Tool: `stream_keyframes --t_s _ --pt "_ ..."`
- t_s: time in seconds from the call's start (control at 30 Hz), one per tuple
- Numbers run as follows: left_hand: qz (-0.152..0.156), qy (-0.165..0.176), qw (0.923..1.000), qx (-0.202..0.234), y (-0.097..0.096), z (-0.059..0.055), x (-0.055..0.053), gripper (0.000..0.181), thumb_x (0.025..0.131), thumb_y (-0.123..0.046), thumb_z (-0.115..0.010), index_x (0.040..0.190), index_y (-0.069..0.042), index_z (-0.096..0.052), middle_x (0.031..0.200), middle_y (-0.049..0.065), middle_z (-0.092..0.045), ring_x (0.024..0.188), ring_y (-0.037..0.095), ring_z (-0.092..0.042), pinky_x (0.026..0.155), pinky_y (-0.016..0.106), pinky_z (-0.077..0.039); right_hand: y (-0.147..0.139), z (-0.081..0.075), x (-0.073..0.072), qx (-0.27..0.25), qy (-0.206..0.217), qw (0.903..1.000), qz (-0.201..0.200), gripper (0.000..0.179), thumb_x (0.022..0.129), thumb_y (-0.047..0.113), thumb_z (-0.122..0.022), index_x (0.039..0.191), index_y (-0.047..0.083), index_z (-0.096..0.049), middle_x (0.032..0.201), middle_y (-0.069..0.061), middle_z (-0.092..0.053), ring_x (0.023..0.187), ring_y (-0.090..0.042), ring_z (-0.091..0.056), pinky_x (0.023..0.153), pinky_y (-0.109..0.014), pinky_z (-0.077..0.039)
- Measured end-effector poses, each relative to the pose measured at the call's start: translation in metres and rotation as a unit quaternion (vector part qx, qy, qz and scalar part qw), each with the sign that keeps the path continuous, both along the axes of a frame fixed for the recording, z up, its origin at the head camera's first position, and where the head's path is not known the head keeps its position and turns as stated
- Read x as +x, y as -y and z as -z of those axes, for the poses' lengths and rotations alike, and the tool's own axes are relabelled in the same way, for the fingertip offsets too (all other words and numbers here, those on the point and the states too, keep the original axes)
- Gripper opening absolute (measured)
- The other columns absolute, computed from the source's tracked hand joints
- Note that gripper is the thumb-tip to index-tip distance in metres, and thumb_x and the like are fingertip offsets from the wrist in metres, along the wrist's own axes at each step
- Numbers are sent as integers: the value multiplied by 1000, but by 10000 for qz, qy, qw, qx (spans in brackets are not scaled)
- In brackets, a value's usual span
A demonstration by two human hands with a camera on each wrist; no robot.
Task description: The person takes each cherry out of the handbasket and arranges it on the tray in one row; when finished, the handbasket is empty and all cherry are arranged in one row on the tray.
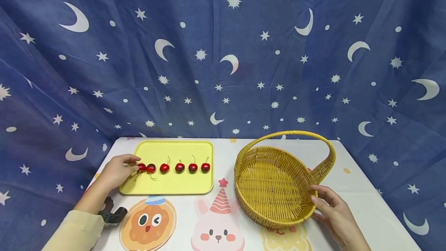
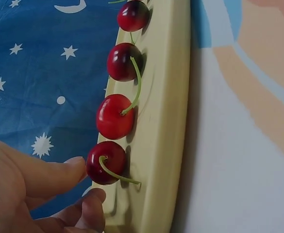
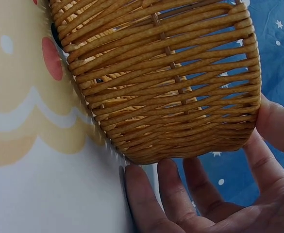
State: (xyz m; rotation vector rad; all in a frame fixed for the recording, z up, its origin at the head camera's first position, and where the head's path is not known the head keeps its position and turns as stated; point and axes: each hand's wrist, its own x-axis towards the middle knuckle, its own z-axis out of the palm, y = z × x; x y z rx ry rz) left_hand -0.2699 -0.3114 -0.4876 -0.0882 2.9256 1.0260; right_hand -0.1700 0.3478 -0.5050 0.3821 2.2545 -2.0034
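Note:
My left hand [image 1: 118, 171] reaches over the left end of the yellow tray [image 1: 174, 187]. Its fingertips are at the edge of the leftmost cherry [image 2: 106, 163], which lies on the tray with its green stem showing. Whether they press on it is hard to tell. Several more red cherries [image 1: 179, 167] lie in a row to the right. At the right, my right hand [image 1: 336, 216] holds the side of a golden wicker basket [image 1: 275, 220], thumb at the rim [image 3: 253, 73] and other fingers against the outer wall. The basket's interior shows only bare weave.
The basket's tall arched handle [image 1: 292, 133] rises above its rim. A dark strap-like object [image 1: 113, 215] is beside my left wrist. Cartoon prints mark the white tablecloth [image 1: 181, 220], and a blue star-patterned curtain [image 1: 223, 100] hangs behind the table.

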Motion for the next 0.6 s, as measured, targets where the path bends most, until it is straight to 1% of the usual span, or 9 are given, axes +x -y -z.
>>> stream_keyframes --t_s 0.03,0.07,0.13,0.2,0.27,0.47,0.6 --pt "-5 -28 10000 3 0 0 0 36 100 -11 -69 132 5 -69 128 30 -71 123 51 -62 94 55 -53 0 0 0 20 16 10000 -2 37 107 21 -68 144 21 -64 129 10 -54 111 -3 -62 88 -37 -64" --pt "-11 -46 10000 5 -1 1 0 36 100 -11 -69 132 4 -69 128 30 -71 123 50 -62 93 53 -52 -1 0 0 34 8 10000 0 37 107 20 -68 144 20 -64 129 9 -53 111 -3 -62 88 -37 -64" --pt "-11 -37 10000 49 -2 2 0 37 99 -12 -71 132 3 -70 129 29 -70 119 48 -62 89 48 -52 -2 -1 -1 38 -9 10000 1 38 107 20 -67 145 20 -64 129 10 -53 112 -3 -62 87 -37 -64" --pt "-9 -32 10000 42 -3 5 -2 37 98 -13 -73 131 2 -71 128 28 -71 114 43 -62 84 41 -48 -2 -1 -2 17 -41 10000 9 38 107 20 -67 145 19 -63 129 10 -54 111 -3 -62 86 -37 -64" --pt "-27 15 10000 23 -4 6 -2 36 97 -14 -74 131 0 -72 129 27 -71 111 40 -61 82 38 -45 -2 -1 -2 -16 -56 10000 25 38 107 19 -67 145 19 -64 128 10 -54 111 -3 -62 86 -38 -64" --pt "-176 142 9997 -9 -3 8 -3 34 97 -13 -74 129 1 -72 129 27 -71 111 40 -62 84 39 -47 0 0 -2 -70 -23 10000 35 36 107 19 -68 143 20 -65 128 5 -51 110 -4 -62 87 -39 -64" --pt "-124 90 9999 18 -2 7 -2 35 97 -14 -74 129 2 -72 129 28 -71 110 39 -62 82 36 -45 1 0 -2 -21 -49 10000 23 37 107 19 -68 144 20 -64 128 5 -52 111 -6 -63 87 -38 -64"
